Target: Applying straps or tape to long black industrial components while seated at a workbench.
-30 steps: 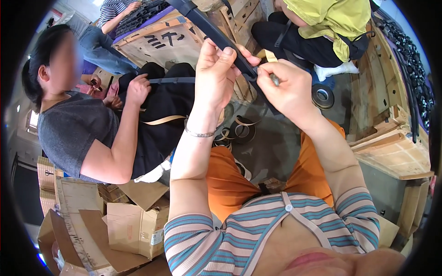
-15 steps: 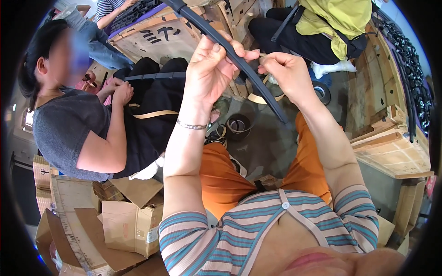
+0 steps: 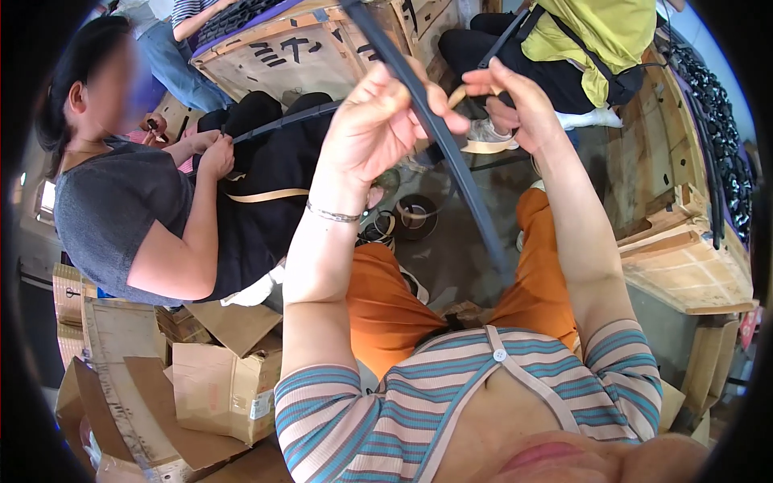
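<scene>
The left hand (image 3: 378, 121) keeps a closed grip on a long dark strip (image 3: 451, 153) raised over the lap; the right hand (image 3: 515, 101) pinches a tan band (image 3: 459, 95) beside it; below lies a grey concrete floor (image 3: 451, 249) with tape rolls (image 3: 415, 216); wooden crates (image 3: 676, 233) and cardboard boxes (image 3: 217, 386) crowd around; a seated person (image 3: 145, 217) works alongside.

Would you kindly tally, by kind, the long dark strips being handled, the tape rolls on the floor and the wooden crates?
Long dark strips: 2, one in the hands, one with the seated co-worker
Tape rolls: 2
Wooden crates: 2
Total: 6
</scene>
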A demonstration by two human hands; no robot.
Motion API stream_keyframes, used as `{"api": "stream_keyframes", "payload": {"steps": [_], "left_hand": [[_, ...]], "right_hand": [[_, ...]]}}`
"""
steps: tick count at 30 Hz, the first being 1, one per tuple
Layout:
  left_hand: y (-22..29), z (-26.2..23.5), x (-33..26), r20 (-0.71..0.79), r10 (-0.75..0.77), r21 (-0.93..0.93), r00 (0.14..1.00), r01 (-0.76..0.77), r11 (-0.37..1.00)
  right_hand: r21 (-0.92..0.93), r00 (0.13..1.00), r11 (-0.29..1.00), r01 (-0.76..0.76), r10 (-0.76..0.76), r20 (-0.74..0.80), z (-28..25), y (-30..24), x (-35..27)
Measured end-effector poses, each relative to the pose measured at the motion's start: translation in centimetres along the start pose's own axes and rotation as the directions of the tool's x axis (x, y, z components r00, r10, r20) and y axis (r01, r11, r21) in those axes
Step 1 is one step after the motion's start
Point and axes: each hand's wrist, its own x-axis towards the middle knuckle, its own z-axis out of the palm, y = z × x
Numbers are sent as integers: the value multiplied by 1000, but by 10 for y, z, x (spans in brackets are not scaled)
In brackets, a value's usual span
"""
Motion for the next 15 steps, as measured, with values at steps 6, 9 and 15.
{"api": "stream_keyframes", "payload": {"steps": [6, 9, 15], "left_hand": [[-40, -3, -4, -133, -329, 183, 935, 350, 919], [-36, -13, -2, -199, -319, 278, 927, 365, 888], [-18, -24, -31, -517, -391, 441, 762, 628, 641]], "right_hand": [[-72, 969, 982, 177, -161, 186, 22, -10, -7], [-53, 990, 989, 141, -142, -17, 28, -9, -9], [-59, 885, 960, 274, -276, -374, 17, -10, -10]]}}
